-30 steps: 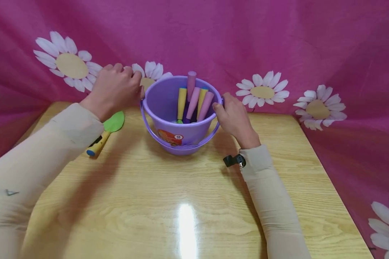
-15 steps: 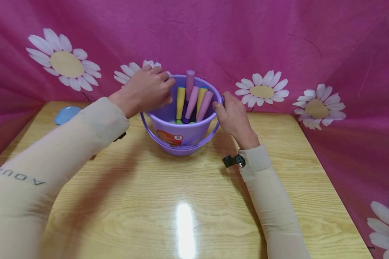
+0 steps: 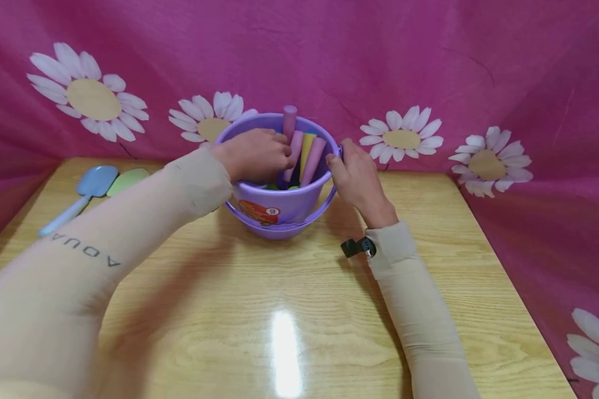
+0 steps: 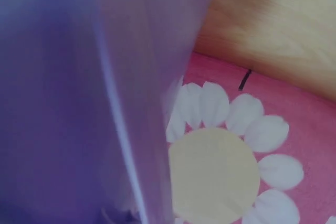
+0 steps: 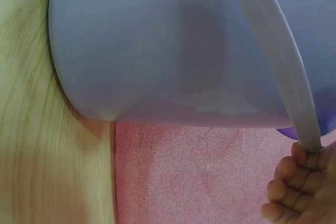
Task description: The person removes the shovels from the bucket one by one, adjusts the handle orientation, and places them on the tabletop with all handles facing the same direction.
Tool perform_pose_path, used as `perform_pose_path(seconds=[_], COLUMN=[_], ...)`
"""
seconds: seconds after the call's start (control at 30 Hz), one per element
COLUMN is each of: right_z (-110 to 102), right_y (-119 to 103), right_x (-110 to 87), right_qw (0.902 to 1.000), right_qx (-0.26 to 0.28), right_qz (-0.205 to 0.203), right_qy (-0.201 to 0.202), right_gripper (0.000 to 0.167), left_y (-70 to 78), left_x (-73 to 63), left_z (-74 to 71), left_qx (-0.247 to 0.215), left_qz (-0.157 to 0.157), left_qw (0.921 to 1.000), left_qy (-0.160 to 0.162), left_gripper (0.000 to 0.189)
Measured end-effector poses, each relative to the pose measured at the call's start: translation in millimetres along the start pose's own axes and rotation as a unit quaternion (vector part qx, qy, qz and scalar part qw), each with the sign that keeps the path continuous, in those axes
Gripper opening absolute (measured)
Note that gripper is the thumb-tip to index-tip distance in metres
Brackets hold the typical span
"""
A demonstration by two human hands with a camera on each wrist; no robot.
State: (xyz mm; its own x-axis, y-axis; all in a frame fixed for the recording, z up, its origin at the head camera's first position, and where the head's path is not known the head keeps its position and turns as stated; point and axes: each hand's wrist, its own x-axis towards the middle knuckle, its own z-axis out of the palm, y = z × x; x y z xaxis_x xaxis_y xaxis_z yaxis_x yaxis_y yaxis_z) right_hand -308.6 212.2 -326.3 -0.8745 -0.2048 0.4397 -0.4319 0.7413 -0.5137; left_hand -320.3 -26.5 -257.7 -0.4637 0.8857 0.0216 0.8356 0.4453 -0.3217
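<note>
A purple bucket (image 3: 287,208) with a red label stands upright on the table, its carrying handle hanging down at the front. Several pink and yellow tool handles (image 3: 315,160) lean inside it. My left hand (image 3: 257,155) reaches over the left rim into the bucket, covering the left yellow handle except for a bit of its blue end; I cannot tell if the hidden fingers hold it. The left wrist view is filled by the bucket's purple wall (image 4: 63,103). My right hand (image 3: 359,177) holds the right rim by the handle joint, and its fingers (image 5: 286,169) show outside the wall.
On the table's left side lie a blue toy shovel (image 3: 95,182) and a green toy shovel (image 3: 128,180), the latter partly behind the left sleeve (image 3: 145,205). A pink curtain with daisies (image 3: 309,55) rises behind the wooden table (image 3: 339,310).
My left hand has moved right and down from the bucket's left rim into its opening. The blue shovel has come into view from behind the sleeve. My right hand stays on the rim.
</note>
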Motion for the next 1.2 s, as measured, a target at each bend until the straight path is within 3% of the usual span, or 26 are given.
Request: perform_pose_path(seconds=[0.3,0.6,0.8,1.2], right_z=[-3.0,-5.3,-5.0,-3.1], right_y=[-7.5,-2.3,-0.3,0.2], right_x=[6.6,2.2,0.6,1.4], right_qw=[0.9999,0.9996,0.9999,0.9997], right_qx=[0.005,0.003,-0.001,-0.003], right_qz=[-0.008,0.014,0.003,0.010], right_qy=[-0.007,-0.023,-0.014,-0.020], right_gripper=[0.041,0.040,0.041,0.040], left_y=[-5.6,-1.9,-1.2,-1.6], left_x=[4.5,15.0,16.3,16.2], left_z=[-1.2,3.1,4.8,8.7], left_qx=[0.074,0.101,0.099,0.102], left_qz=[0.026,0.003,-0.025,-0.050], left_qw=[0.9942,0.9804,0.9775,0.9700], left_qy=[-0.073,-0.169,-0.184,-0.215], left_gripper=[0.017,0.022,0.023,0.022])
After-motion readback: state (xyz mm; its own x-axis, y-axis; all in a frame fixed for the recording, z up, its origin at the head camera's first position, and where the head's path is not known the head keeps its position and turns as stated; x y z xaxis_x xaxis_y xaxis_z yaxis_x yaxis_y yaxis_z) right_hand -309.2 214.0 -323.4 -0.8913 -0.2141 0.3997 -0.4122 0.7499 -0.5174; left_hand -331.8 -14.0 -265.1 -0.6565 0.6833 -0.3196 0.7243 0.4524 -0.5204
